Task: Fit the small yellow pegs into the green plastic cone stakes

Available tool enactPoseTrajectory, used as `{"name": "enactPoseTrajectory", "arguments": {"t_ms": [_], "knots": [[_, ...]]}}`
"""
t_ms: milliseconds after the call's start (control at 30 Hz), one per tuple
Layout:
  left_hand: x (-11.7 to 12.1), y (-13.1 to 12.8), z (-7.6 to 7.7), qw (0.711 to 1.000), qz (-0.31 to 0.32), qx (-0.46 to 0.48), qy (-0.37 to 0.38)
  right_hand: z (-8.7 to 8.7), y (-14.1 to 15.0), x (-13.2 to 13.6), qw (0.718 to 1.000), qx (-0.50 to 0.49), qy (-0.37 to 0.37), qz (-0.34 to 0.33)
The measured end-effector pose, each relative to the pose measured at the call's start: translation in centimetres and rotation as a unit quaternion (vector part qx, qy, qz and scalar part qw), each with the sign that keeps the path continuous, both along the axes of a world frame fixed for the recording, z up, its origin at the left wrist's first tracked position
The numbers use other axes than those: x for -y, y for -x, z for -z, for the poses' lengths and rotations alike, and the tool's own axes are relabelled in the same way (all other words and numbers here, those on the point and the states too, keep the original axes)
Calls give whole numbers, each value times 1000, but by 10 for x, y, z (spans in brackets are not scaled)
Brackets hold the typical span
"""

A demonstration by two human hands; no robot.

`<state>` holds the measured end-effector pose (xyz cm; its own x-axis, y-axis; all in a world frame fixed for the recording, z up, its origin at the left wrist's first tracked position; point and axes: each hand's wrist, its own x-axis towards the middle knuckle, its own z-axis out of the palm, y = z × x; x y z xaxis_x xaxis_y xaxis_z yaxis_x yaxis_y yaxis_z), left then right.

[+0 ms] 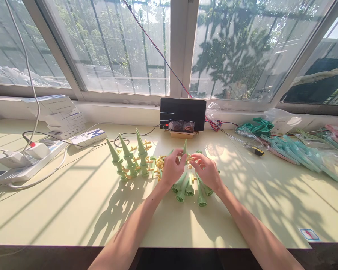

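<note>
My left hand [172, 168] is closed around a pale green cone-tipped piece [185, 145], its point upward. At the piece's right side, my right hand [207, 170] pinches a small yellow peg-like part [189, 157]. Whether that part is seated in the green piece is too small to tell. Several loose green cones [180, 190] lie below my hands, their open ends toward me. Small yellow parts [159, 163] are heaped just left of my left hand. Farther left stand three upright green spires [143, 156] with yellow parts sticking out from their sides.
A dark tablet [183, 108] and a phone [181, 126] lean on a stand at the back. Left are a power strip [39, 159], cables and white boxes [62, 114]. Right lie bagged green and pink parts [295, 150] and a yellow-black tool [257, 151]. Windows rise behind.
</note>
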<state>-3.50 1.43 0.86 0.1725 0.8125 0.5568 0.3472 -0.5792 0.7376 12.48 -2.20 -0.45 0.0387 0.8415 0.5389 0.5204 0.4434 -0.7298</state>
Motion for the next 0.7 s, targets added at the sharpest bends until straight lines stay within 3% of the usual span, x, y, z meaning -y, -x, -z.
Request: {"name": "enactPoseTrajectory", "arguments": {"t_ms": [700], "knots": [[-2, 0, 4, 999, -4, -15, -50, 4, -1, -4, 1000, -4, 4, -14]]}}
